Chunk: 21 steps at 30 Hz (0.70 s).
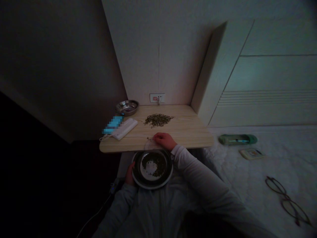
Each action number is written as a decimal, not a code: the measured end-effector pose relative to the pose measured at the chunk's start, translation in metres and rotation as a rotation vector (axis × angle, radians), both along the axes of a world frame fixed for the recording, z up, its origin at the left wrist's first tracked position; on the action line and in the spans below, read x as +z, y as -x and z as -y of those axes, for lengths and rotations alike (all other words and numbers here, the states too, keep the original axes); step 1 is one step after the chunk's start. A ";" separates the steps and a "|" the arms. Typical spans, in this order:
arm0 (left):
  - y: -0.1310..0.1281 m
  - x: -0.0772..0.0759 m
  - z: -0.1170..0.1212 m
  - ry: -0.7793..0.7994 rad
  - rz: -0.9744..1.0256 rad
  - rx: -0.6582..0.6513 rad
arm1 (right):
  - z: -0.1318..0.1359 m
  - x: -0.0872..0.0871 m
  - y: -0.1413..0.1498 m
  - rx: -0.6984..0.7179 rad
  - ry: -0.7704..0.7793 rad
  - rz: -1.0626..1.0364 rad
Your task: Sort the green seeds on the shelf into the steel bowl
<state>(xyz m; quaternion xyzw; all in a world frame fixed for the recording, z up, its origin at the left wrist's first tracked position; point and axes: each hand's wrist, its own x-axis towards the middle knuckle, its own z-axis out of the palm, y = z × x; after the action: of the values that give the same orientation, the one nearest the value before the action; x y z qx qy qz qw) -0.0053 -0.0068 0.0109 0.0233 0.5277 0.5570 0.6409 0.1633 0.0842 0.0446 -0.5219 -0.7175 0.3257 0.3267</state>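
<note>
My left hand (129,174) grips the left rim of a round dish (152,185) just below the table's front edge. Many small dark green grains (160,165) lie inside the dish, around a bare pale patch. Over the front of the wooden table, my right hand (163,140) has its fingers bent together at the tabletop, beside a few loose grains (148,138). Whether a grain is between those fingertips is too small to tell. Farther back on the table spreads a pile of the same grains (158,120).
A metal bowl (127,107), a phone (113,125) with a pixelated screen and a white power bank (125,129) occupy the table's left side. A wall socket (157,98) is behind. On the bed at right lie a green case (237,139), a small packet (251,153) and glasses (286,198).
</note>
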 end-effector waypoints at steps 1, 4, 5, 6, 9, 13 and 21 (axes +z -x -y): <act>0.000 -0.001 0.000 -0.008 0.018 -0.015 | 0.000 0.000 0.000 0.000 -0.004 -0.009; 0.001 -0.003 -0.001 -0.039 0.052 -0.046 | -0.001 0.001 0.000 -0.002 -0.011 -0.085; 0.001 -0.002 -0.002 -0.052 0.054 -0.041 | -0.001 0.001 -0.001 -0.015 -0.008 -0.125; 0.001 -0.001 -0.002 -0.065 0.056 -0.037 | -0.002 0.001 -0.001 -0.037 -0.005 -0.168; -0.001 0.004 -0.001 -0.072 0.090 -0.047 | -0.005 0.000 -0.001 -0.135 -0.029 -0.291; -0.001 0.008 0.001 -0.044 0.132 -0.055 | -0.013 -0.007 -0.001 -0.252 -0.097 -0.302; 0.001 0.001 -0.001 -0.028 0.146 -0.068 | -0.021 -0.006 0.007 -0.305 -0.106 -0.034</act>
<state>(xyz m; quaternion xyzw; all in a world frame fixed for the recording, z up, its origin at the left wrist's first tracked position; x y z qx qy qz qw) -0.0062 -0.0062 0.0122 0.0095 0.4704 0.5427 0.6958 0.1558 0.1049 0.0389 -0.6011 -0.6408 0.2426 0.4114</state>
